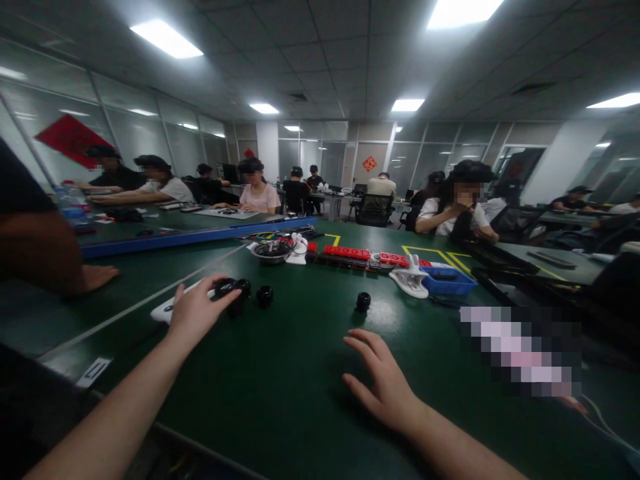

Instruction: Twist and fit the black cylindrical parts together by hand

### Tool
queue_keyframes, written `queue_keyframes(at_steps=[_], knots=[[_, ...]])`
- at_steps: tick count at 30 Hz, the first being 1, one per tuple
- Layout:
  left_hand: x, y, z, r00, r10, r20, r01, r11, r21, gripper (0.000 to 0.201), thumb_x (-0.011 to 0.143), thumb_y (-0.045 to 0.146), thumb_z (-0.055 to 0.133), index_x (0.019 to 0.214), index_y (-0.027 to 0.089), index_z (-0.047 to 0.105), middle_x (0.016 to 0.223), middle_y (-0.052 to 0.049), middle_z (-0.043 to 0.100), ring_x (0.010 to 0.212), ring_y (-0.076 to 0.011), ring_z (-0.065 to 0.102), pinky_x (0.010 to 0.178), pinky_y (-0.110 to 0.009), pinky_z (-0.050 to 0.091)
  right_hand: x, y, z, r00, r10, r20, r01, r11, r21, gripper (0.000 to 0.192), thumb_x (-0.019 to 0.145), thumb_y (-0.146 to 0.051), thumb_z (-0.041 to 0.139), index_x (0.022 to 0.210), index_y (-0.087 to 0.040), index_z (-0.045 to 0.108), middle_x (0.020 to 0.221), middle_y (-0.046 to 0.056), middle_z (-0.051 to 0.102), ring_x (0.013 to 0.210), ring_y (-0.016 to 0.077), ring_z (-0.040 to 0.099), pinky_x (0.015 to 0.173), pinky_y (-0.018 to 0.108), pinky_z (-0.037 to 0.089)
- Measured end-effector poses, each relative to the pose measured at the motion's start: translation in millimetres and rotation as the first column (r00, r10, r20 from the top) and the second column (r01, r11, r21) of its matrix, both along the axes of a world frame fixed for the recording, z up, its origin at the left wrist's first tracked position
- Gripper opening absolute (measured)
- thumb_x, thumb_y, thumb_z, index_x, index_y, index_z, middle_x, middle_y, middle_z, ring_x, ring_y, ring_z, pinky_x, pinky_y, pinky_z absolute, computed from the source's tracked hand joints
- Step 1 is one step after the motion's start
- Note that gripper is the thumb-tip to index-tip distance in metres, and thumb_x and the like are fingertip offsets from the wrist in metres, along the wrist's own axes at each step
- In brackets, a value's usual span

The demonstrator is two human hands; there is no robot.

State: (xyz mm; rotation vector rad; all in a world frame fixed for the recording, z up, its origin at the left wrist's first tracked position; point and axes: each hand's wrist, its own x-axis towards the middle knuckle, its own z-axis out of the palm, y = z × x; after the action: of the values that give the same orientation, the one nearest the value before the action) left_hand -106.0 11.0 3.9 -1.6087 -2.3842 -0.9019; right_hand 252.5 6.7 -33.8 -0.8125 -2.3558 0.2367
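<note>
Daylight between my right hand and the lone black piece, so no contact there. The piece is on the green table, just beyond my fingertips on the side away from me, and my right hand is easily the nearer one. It looks squat and roundish, so no long axis I'd swear to. Right grip: fingers loosely bent, thumb well apart, nothing in it.

My left hand is way off to the left of the lone piece, up against the black cluster. Thumb and fingers are partly spread there, but honestly can't tell if they're pinching something or just touching. Another black piece sits between that cluster and the lone one, nearer the cluster.
</note>
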Motion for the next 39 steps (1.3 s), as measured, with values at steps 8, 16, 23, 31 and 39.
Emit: queue_keyframes(at_steps=[8, 16, 23, 31, 39], knots=[[7, 12, -13.4, 0.972, 0.030, -0.234, -0.066, 0.987, -0.148, 0.056, 0.073, 0.065, 0.044, 0.098, 0.018, 0.060, 0.081, -0.010, 0.067, 0.084, -0.0302, 0.060, 0.099, -0.054, 0.009, 0, 1, 1.1, 0.998, -0.056, -0.003, 0.056, 0.998, -0.001, 0.041, 0.079, -0.022, 0.052, 0.119, -0.019, 0.044, 0.121, 0.013, 0.045, 0.112, 0.0270, 0.044, 0.091, 0.046, 0.043], [1, 14, -18.4, 0.963, 0.010, -0.269, -0.067, 0.977, -0.203, 0.057, 0.072, 0.064, 0.043, 0.099, 0.017, 0.060, 0.080, -0.012, 0.066, 0.085, -0.0323, 0.059, 0.096, -0.053, 0.015, 0, 6, -3.3, 0.998, -0.060, -0.011, 0.060, 0.998, -0.031, 0.037, 0.079, -0.021, 0.052, 0.116, -0.021, 0.047, 0.119, 0.012, 0.046, 0.111, 0.0271, 0.045, 0.091, 0.046, 0.043], [-13, 20, -27.8, 0.984, 0.014, -0.180, -0.067, 0.954, -0.291, 0.056, 0.070, 0.063, 0.045, 0.100, 0.018, 0.058, 0.091, -0.015, 0.065, 0.091, -0.0353, 0.056, 0.090, -0.054, 0.023, 1, 6, -2.9, 0.998, -0.070, -0.008, 0.069, 0.996, -0.055, 0.035, 0.078, -0.020, 0.052, 0.113, -0.022, 0.049, 0.118, 0.011, 0.047, 0.110, 0.0265, 0.045, 0.091, 0.045, 0.043], [56, 4, 12.9, 0.949, -0.080, -0.304, 0.113, 0.990, 0.090, 0.065, 0.072, 0.061, 0.050, 0.118, 0.015, 0.046, 0.125, -0.017, 0.043, 0.114, -0.0386, 0.037, 0.096, -0.057, 0.016, 0, 8, -4.7, 0.993, -0.078, -0.090, 0.074, 0.996, -0.039, 0.036, 0.078, -0.018, 0.051, 0.113, -0.020, 0.048, 0.114, 0.011, 0.050, 0.107, 0.0247, 0.048, 0.090, 0.042, 0.044], [196, 92, -32.4, 0.732, -0.681, 0.037, 0.679, 0.723, -0.124, 0.058, 0.070, 0.052, 0.060, 0.114, 0.014, 0.052, 0.114, -0.014, 0.054, 0.106, -0.0314, 0.048, 0.085, -0.035, 0.041, 3, 9, -4.1, 0.974, -0.090, -0.209, 0.093, 0.996, 0.007, 0.035, 0.077, -0.014, 0.049, 0.112, -0.021, 0.046, 0.110, 0.010, 0.051, 0.104, 0.0230, 0.049, 0.089, 0.041, 0.044]])
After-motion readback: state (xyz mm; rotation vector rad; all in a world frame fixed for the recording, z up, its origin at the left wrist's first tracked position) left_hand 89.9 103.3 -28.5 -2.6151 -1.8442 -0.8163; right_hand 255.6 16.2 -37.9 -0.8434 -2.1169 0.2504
